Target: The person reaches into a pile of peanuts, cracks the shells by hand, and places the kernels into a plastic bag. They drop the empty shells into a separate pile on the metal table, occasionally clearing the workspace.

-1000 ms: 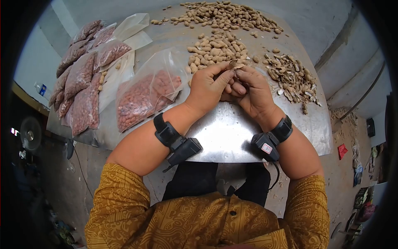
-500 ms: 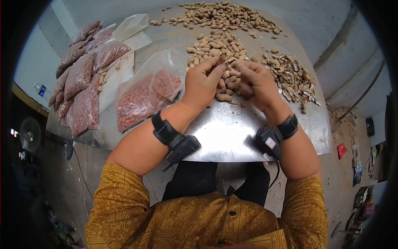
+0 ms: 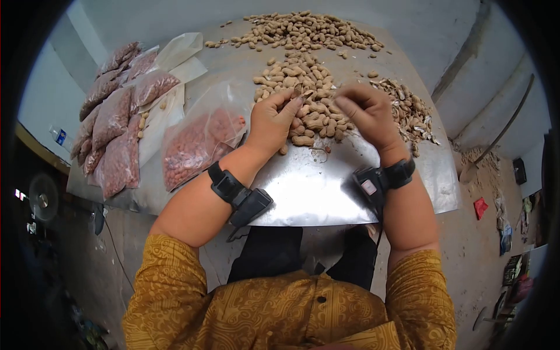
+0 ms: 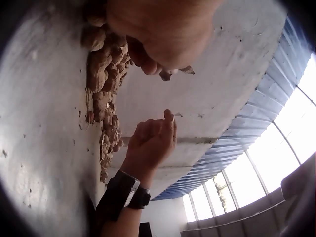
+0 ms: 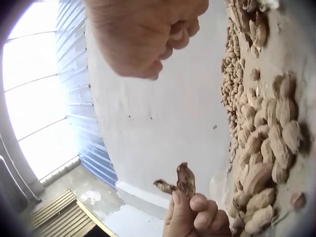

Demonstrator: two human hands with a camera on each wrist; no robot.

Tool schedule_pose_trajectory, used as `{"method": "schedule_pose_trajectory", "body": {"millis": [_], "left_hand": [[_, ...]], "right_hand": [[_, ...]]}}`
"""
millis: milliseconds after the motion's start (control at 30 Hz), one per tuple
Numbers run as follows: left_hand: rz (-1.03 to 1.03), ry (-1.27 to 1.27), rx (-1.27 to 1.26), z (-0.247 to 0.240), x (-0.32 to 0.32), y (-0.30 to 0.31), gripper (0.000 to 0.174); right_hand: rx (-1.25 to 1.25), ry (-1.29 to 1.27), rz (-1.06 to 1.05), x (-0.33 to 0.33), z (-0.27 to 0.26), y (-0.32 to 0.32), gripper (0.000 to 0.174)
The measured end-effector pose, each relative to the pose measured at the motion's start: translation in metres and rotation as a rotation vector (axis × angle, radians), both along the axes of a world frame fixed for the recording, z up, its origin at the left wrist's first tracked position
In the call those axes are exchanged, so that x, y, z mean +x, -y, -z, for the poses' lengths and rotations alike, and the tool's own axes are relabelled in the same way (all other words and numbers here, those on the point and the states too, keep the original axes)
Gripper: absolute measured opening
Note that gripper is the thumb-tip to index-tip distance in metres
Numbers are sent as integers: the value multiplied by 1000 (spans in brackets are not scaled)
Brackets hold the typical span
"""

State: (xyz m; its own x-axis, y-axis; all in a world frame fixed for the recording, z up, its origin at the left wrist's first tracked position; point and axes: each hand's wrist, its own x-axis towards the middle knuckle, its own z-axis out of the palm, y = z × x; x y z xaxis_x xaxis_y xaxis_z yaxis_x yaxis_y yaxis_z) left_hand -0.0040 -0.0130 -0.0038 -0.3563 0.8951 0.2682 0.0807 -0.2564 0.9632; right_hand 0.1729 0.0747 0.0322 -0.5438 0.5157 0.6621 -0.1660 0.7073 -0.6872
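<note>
My left hand (image 3: 271,123) pinches a split peanut shell (image 5: 186,178) between thumb and fingers, its two halves spread apart. Unshelled peanuts (image 3: 319,121) lie heaped on the metal table just beneath and beyond that hand. Apart from it, my right hand (image 3: 373,116) hangs above the table, between the peanut heap and a pile of empty shells (image 3: 413,108). Its fingers are curled in, with the thumb along them in the left wrist view; nothing shows in its grasp. In the right wrist view a reddish kernel (image 5: 297,200) lies beside the heap.
A clear bag of pink peanut kernels (image 3: 198,149) lies to the left on the table (image 3: 315,198). Several filled bags (image 3: 114,114) are stacked at the far left, beside empty plastic bags (image 3: 179,52). More unshelled peanuts (image 3: 309,30) spread along the back.
Earlier both hands met over the peanuts. My right hand has drawn away to the right, while the left has kept the shell and moved slightly left. The head view has tilted a little.
</note>
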Motion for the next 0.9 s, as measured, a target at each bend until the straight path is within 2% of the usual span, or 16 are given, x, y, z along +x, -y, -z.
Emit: {"method": "schedule_pose_trajectory", "body": {"millis": [67,100,167,200,233,333,367,400,467,533,600,700,900], "left_hand": [[-12,-59,-50,-3,-1,-6,28],[5,-118,-67,-9,1,-9,29],[38,-240,-105,-29,4,-19,31],[183,-290,-105,-40,4,-27,37],[327,-336,-108,-52,5,-36,43],[440,-169,63,-79,20,-47,57],[468,-159,71,-86,19,-48,60],[494,-148,79,-89,18,-47,62],[451,-78,65,-81,14,-42,53],[398,4,-3,-66,8,-29,47],[356,181,-38,-48,5,-17,38],[314,399,-86,-30,2,-2,35],[348,561,-13,-12,0,-7,33]], "right_hand": [[23,113,-96,3,-4,9,8],[-42,133,-177,3,-6,15,8],[53,231,-274,0,-10,23,10],[99,282,-324,0,-12,25,10],[56,471,-364,1,-14,26,11],[4,509,-421,-2,-6,18,11],[-2,432,-407,-1,-6,16,11],[-65,488,-295,0,-9,14,12],[-194,593,-67,6,-16,8,13],[-88,580,47,8,5,-19,13],[55,677,201,11,-3,-16,14],[83,744,184,8,5,-20,16],[62,787,135,-4,19,-20,21]]}}
